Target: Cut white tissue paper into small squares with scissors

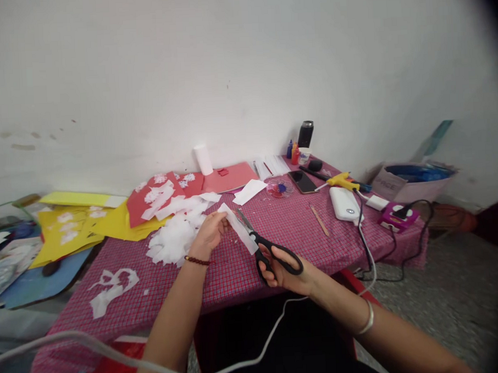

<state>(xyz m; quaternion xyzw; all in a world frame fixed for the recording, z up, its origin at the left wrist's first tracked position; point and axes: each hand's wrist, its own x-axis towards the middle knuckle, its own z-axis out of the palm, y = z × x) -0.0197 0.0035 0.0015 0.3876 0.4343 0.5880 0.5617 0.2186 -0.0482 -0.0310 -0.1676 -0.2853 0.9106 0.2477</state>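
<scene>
My left hand (213, 230) pinches the upper end of a white paper strip (239, 230) over the checked tablecloth. In my right hand (282, 270) are black-handled scissors (255, 238), with fingers through the loops. Their blades are parted and point up and left, beside the strip's right edge. A heap of white paper pieces (169, 242) lies just left of my left hand. Farther left on the cloth rests a curled white paper scrap (113, 286).
Red sheets (230, 178) and yellow sheets (61, 233) lie at the back and left. A phone (302, 181), a yellow glue gun (343, 181), a white power bank (345, 205) and a black bottle (305, 134) stand or lie rightward. A white cable (224, 372) crosses the foreground.
</scene>
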